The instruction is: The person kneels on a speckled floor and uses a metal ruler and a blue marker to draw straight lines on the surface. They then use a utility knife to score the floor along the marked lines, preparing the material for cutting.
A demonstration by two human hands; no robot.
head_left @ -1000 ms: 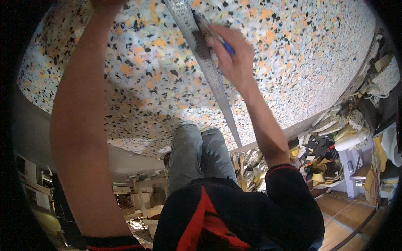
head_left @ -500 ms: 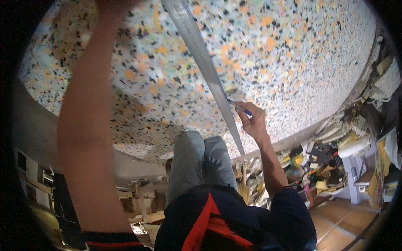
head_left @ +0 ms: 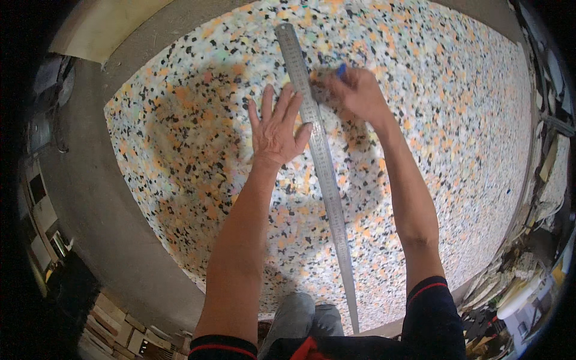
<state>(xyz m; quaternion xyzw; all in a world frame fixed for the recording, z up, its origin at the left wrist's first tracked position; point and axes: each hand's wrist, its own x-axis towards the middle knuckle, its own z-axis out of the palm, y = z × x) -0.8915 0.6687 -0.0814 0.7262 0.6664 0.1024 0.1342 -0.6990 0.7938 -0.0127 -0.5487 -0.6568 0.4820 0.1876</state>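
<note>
A long steel ruler (head_left: pixel 324 162) lies on a large speckled sheet of bonded foam (head_left: pixel 456 150), running from the far middle toward my knees. My left hand (head_left: pixel 276 129) lies flat with its fingers spread, its thumb and nearest fingertips at the ruler's left edge. Just right of the ruler's far part is my right hand (head_left: pixel 363 96), closed around a blue pen (head_left: pixel 341 70). The pen's tip is blurred, so whether it touches the foam cannot be made out.
The foam rests on a grey surface (head_left: pixel 90 138) that shows along its left side. A cream sheet (head_left: pixel 102 27) lies at the far left. Scraps and offcuts (head_left: pixel 510 276) are heaped along the right. Stacked pieces (head_left: pixel 114 324) stand at the lower left, and my knees (head_left: pixel 294 315) are at the near edge.
My view has shifted so the ruler's far end now shows. My right hand has moved along the ruler to its far part with the pen. The left hand has come into full view.
</note>
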